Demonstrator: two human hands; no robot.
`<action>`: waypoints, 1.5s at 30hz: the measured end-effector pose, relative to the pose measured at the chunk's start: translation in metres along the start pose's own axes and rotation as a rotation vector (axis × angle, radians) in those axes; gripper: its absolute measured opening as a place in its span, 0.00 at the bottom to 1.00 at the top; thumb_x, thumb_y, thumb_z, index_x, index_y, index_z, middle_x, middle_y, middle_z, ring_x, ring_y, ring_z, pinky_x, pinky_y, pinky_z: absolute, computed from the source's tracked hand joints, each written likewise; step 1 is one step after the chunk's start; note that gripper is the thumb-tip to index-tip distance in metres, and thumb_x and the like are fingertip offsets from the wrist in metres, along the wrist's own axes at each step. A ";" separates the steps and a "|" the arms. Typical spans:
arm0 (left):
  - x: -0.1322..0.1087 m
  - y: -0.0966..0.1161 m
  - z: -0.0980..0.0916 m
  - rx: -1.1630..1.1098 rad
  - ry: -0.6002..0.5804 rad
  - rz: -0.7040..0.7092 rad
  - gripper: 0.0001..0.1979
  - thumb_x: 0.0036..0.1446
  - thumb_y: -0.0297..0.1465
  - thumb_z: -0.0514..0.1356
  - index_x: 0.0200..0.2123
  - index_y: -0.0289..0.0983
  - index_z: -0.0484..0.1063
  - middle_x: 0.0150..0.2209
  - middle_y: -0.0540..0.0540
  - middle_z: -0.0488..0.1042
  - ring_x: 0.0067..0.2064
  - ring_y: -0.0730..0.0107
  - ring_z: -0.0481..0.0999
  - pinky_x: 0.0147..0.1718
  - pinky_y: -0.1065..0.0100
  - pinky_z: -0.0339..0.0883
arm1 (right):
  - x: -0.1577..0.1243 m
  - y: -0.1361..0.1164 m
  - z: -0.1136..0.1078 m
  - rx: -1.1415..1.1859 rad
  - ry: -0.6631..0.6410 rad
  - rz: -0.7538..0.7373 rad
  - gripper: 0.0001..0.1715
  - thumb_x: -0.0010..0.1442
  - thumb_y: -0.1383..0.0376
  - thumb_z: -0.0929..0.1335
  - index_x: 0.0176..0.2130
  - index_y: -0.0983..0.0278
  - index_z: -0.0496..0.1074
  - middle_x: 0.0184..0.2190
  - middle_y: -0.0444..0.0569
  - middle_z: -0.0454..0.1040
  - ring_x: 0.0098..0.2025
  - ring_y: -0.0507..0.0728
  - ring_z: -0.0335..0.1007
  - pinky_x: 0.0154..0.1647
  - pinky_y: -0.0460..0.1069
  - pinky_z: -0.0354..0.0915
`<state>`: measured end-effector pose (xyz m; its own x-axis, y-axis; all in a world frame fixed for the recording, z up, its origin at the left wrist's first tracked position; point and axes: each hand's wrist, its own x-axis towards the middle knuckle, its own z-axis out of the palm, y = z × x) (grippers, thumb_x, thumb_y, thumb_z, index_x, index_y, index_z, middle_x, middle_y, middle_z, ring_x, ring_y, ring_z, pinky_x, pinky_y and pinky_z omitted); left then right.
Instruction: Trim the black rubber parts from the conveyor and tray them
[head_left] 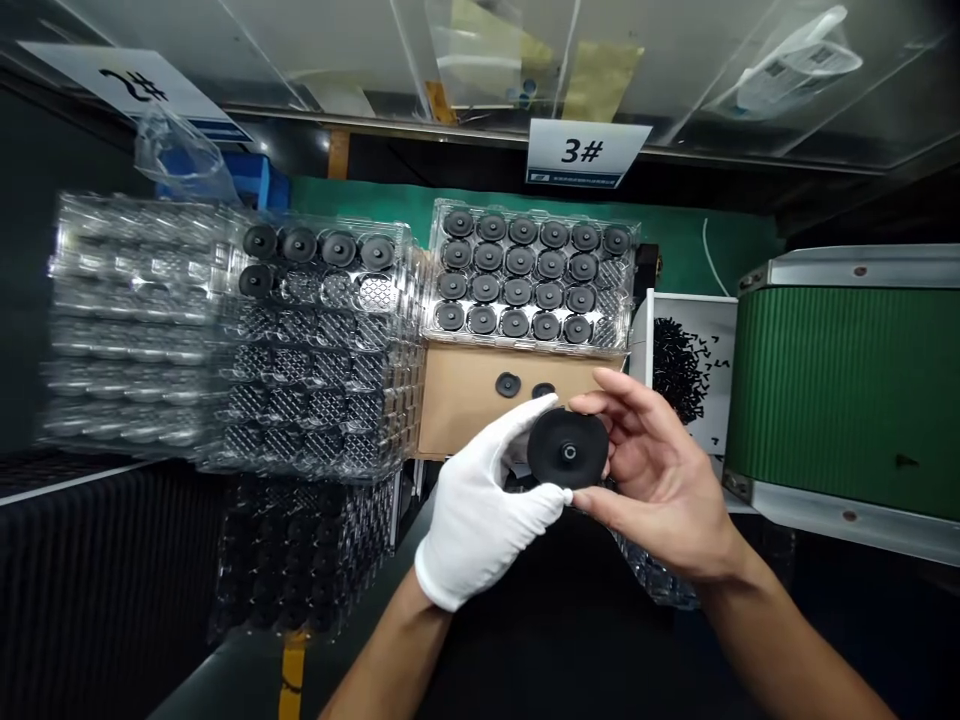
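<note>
My left hand [480, 500], in a white glove, and my bare right hand [660, 470] together pinch a black rubber disc [559, 450] by its edge. The disc has a small metal-ringed hole at its centre. Just beyond my hands, two smaller black discs [508, 384] lie on a brown cardboard sheet [457, 405]. Farther back, a clear plastic tray [433, 300] holds rows of black discs in its pockets. To its left, another clear tray [397, 300] has black discs only in its far corner.
Stacked clear trays [127, 320] stand at the left, with dark-filled trays [300, 560] below. A white bin [720, 340] of small black parts sits right of the cardboard. A green conveyor belt [847, 400] runs at the far right. Signs read 2# [135, 90] and 3# [587, 152].
</note>
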<state>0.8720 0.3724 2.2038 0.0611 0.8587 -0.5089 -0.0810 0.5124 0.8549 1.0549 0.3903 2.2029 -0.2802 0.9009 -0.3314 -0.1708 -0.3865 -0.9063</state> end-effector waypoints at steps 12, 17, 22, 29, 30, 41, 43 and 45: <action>0.003 0.001 -0.003 -0.024 0.024 -0.021 0.32 0.52 0.26 0.73 0.60 0.47 0.76 0.56 0.48 0.81 0.57 0.53 0.81 0.60 0.60 0.76 | -0.001 0.001 0.005 -0.082 0.071 -0.066 0.49 0.54 0.76 0.77 0.68 0.51 0.64 0.58 0.53 0.72 0.58 0.62 0.72 0.49 0.54 0.78; 0.005 0.000 -0.003 -0.054 -0.005 -0.029 0.30 0.53 0.27 0.73 0.59 0.48 0.77 0.56 0.49 0.81 0.56 0.56 0.81 0.55 0.65 0.78 | -0.003 0.002 0.006 -0.098 0.091 -0.062 0.49 0.54 0.75 0.77 0.68 0.51 0.63 0.59 0.53 0.71 0.59 0.64 0.71 0.48 0.56 0.78; 0.005 -0.003 -0.001 -0.068 -0.001 -0.032 0.28 0.54 0.28 0.73 0.58 0.50 0.78 0.55 0.52 0.82 0.54 0.61 0.82 0.54 0.70 0.77 | -0.006 0.005 0.005 -0.098 0.101 -0.053 0.49 0.54 0.76 0.77 0.68 0.51 0.63 0.59 0.53 0.71 0.57 0.62 0.71 0.46 0.54 0.77; 0.003 -0.007 0.002 -0.108 0.040 -0.083 0.22 0.57 0.30 0.72 0.55 0.43 0.79 0.52 0.48 0.83 0.53 0.59 0.83 0.55 0.65 0.76 | -0.015 0.002 -0.001 -0.114 0.097 -0.073 0.45 0.59 0.75 0.75 0.69 0.51 0.63 0.60 0.51 0.73 0.59 0.61 0.72 0.51 0.55 0.75; 0.002 -0.010 0.002 -0.140 0.046 -0.098 0.20 0.58 0.31 0.71 0.54 0.43 0.80 0.52 0.48 0.83 0.52 0.59 0.83 0.54 0.64 0.77 | -0.017 0.002 -0.001 -0.144 0.094 -0.085 0.43 0.61 0.74 0.74 0.69 0.51 0.63 0.60 0.50 0.74 0.60 0.61 0.72 0.54 0.55 0.74; -0.001 -0.007 0.022 -0.955 -0.031 -0.359 0.11 0.70 0.33 0.55 0.34 0.38 0.73 0.26 0.53 0.63 0.23 0.79 0.62 0.27 0.73 0.64 | -0.038 0.000 0.010 -0.146 0.155 -0.188 0.35 0.61 0.75 0.74 0.63 0.55 0.70 0.58 0.53 0.73 0.52 0.60 0.74 0.50 0.55 0.75; -0.002 -0.003 0.024 -1.307 -0.074 -0.438 0.10 0.69 0.28 0.54 0.34 0.35 0.71 0.26 0.54 0.61 0.22 0.83 0.61 0.26 0.77 0.59 | -0.037 0.003 -0.003 -0.151 0.260 -0.170 0.31 0.61 0.75 0.74 0.61 0.57 0.73 0.56 0.52 0.74 0.50 0.58 0.75 0.50 0.53 0.75; -0.003 -0.001 0.025 -1.489 -0.112 -0.478 0.09 0.69 0.25 0.54 0.35 0.34 0.71 0.26 0.54 0.63 0.23 0.82 0.62 0.26 0.77 0.58 | -0.036 0.007 -0.017 -0.159 0.314 -0.153 0.29 0.60 0.74 0.75 0.58 0.57 0.74 0.54 0.52 0.75 0.48 0.56 0.75 0.49 0.51 0.75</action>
<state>0.8968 0.3692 2.2065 0.4329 0.6493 -0.6253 -0.9010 0.3344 -0.2764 1.0801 0.3587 2.2040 0.0441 0.9719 -0.2311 -0.0322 -0.2298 -0.9727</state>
